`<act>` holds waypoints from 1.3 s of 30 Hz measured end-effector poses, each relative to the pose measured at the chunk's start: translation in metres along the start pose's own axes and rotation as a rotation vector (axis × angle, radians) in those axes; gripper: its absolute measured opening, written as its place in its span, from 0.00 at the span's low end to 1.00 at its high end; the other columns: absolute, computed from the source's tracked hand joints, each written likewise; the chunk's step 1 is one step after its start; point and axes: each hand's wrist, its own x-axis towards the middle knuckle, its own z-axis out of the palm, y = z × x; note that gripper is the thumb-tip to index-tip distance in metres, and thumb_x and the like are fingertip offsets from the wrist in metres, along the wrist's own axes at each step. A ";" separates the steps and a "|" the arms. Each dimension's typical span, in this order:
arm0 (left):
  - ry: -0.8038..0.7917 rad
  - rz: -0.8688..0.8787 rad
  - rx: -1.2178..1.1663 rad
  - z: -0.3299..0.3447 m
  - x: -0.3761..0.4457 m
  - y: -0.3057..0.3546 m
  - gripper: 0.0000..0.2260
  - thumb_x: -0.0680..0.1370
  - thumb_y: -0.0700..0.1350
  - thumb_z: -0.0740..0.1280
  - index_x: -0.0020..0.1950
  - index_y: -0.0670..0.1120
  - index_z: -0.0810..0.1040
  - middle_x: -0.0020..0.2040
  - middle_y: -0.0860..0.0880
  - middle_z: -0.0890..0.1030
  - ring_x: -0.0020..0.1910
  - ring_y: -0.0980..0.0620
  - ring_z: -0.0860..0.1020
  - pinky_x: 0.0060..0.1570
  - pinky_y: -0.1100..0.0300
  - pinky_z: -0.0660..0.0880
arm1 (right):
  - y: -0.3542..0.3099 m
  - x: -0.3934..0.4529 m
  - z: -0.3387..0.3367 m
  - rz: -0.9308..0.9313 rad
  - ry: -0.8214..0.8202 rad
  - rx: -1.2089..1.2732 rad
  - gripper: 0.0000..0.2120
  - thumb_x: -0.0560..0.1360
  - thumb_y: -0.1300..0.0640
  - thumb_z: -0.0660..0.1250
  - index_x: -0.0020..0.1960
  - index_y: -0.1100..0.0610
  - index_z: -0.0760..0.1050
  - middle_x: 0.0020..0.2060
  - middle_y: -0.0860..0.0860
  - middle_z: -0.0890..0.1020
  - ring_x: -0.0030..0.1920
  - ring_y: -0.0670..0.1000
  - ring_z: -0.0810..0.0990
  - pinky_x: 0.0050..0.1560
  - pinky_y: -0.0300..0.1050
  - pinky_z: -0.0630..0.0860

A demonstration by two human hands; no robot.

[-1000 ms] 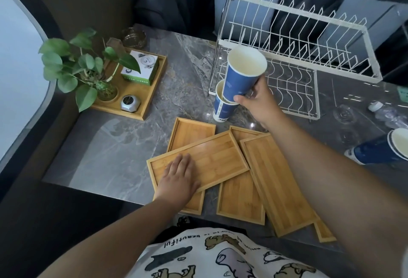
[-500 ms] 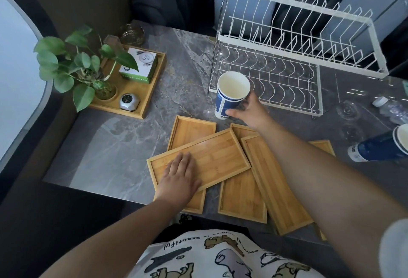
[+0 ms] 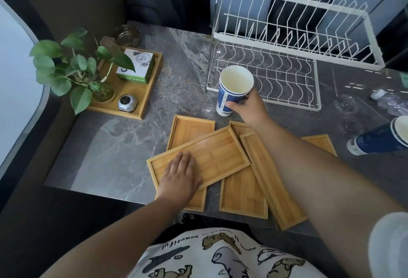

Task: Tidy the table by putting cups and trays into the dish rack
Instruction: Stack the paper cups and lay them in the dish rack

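Note:
My right hand [image 3: 248,108] grips two nested blue paper cups [image 3: 231,94], upright, just in front of the white wire dish rack [image 3: 293,41]. My left hand [image 3: 180,177] lies flat, fingers together, on the top bamboo tray [image 3: 212,154]. Under and beside it lie several more bamboo trays [image 3: 242,193], overlapping near the table's front edge. Another blue cup [image 3: 384,138] lies on its side at the far right. The rack's two tiers hold nothing.
A larger wooden tray [image 3: 152,87] at the back left carries a potted plant [image 3: 75,68], a green-and-white box and a small jar. A glass ashtray [image 3: 128,34] sits behind it. A plastic bottle [image 3: 390,103] and clear glasses lie right of the rack. Sofa cushions are behind.
My right hand lowered its blue cup into the cup standing on the table, so the two are nested. The left hand stayed on the top tray.

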 end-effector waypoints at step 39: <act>-0.027 0.374 0.126 0.002 0.109 0.221 0.31 0.81 0.60 0.50 0.78 0.42 0.57 0.79 0.42 0.56 0.79 0.42 0.49 0.76 0.46 0.51 | 0.123 -0.117 -0.408 0.092 0.486 0.030 0.37 0.66 0.56 0.79 0.69 0.58 0.65 0.63 0.54 0.78 0.61 0.52 0.78 0.63 0.55 0.75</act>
